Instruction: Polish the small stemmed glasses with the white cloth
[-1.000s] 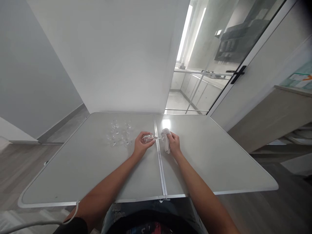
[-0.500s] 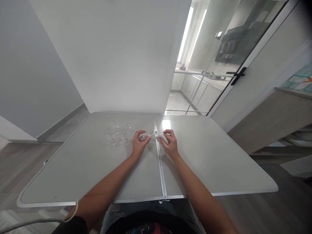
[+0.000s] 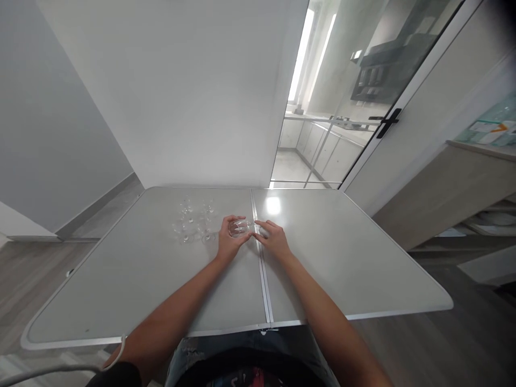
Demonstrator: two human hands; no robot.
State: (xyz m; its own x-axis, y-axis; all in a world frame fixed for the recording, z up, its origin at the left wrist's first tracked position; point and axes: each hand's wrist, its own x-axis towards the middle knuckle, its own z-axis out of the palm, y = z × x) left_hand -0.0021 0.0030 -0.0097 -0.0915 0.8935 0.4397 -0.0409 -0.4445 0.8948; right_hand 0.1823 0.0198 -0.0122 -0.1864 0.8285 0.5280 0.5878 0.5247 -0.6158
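A clear stemmed glass lies sideways above the table, its bowl toward the left. My left hand is closed around the bowl, thumb below and fingers above. My right hand is at the stem end, its fingers bent round a soft white piece that looks like a cloth. The fingertips meet near the glass's stem, and its foot is mostly hidden by them. Left of my hands stand several more clear stemmed glasses, close together.
The pale folding table has a metal seam down its middle. A white wall rises behind it, with a glass door at the right. A pale cable runs by my left arm at the lower left.
My right hand has moved left with the white cloth, and its fingers now close on the stem end of the glass. The left hand keeps its hold on the bowl.
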